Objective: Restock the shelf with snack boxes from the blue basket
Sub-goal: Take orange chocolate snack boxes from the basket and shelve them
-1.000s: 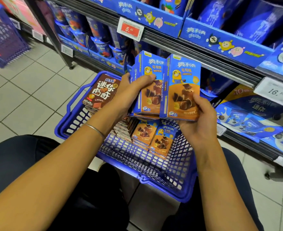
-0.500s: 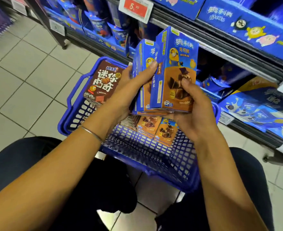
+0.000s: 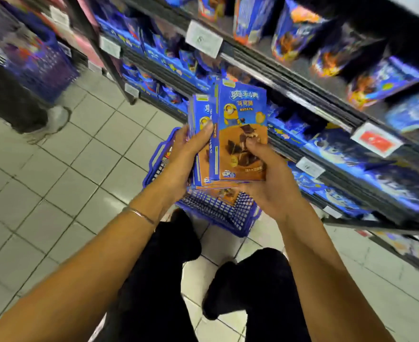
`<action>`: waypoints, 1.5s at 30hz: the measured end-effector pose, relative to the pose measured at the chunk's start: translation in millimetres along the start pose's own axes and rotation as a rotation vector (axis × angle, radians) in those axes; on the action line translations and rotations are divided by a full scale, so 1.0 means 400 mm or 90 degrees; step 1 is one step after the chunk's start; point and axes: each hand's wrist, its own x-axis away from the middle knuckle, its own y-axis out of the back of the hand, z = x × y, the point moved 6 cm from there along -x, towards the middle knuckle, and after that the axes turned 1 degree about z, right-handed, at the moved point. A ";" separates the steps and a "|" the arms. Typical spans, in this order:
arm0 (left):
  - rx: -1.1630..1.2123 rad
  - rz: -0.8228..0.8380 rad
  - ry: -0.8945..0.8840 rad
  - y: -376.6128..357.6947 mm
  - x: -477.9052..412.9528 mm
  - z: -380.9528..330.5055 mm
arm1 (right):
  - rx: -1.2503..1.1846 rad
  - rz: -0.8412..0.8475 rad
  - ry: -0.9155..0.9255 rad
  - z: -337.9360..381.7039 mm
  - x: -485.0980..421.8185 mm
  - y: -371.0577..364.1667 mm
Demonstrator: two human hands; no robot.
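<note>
- Lifted since the earlier frame, the snack boxes (image 3: 243, 134) now ride higher above the blue basket (image 3: 210, 211). The two bundles are closed together, and the right one overlaps the left.
- The left hand (image 3: 188, 154) grips the left bundle with its thumb pressed flat on the front face. Its other fingers are behind the cardboard, out of sight.
- The right hand (image 3: 265, 174) holds the front bundle from below and pinches the printed face with its thumb. The remaining fingers curl under and are mostly hidden.
- How many boxes each bundle holds cannot be counted, as only stacked edges show.
- The basket stands on the tiled floor just beside the shelf (image 3: 299, 87). Hands and boxes cover most of it, and one orange box (image 3: 225, 195) peeks out below them.
- Motion blur smears the shelf goods, and their print is unreadable.
- Of the price tags, a white one (image 3: 204, 38) and a red one (image 3: 376, 141) are illegible.
- A thin bracelet (image 3: 139, 214) circles the left wrist.
- At far left, another person's dark trouser leg and pale shoe (image 3: 55, 119) are cut off by the frame.
</note>
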 end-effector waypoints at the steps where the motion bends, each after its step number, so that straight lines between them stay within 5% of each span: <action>1: -0.006 0.006 -0.018 -0.033 0.048 -0.063 | 0.009 -0.002 0.013 0.053 0.046 -0.042; 14: -0.015 0.075 -0.205 -0.381 0.485 -0.645 | 0.209 0.022 0.255 0.584 0.563 -0.408; 25: -0.041 0.246 -0.421 -0.735 0.567 -1.041 | 0.255 -0.068 0.580 0.974 0.829 -0.538; 35: -0.026 0.367 -0.532 -0.936 0.550 -1.343 | 0.290 -0.133 0.731 1.231 0.924 -0.602; 39: 0.004 0.396 -0.548 -0.978 0.520 -1.452 | 0.283 -0.216 0.784 1.329 0.941 -0.542; 45: 0.061 0.423 -0.559 -1.026 0.506 -1.552 | 0.321 -0.526 0.844 1.511 0.948 -0.381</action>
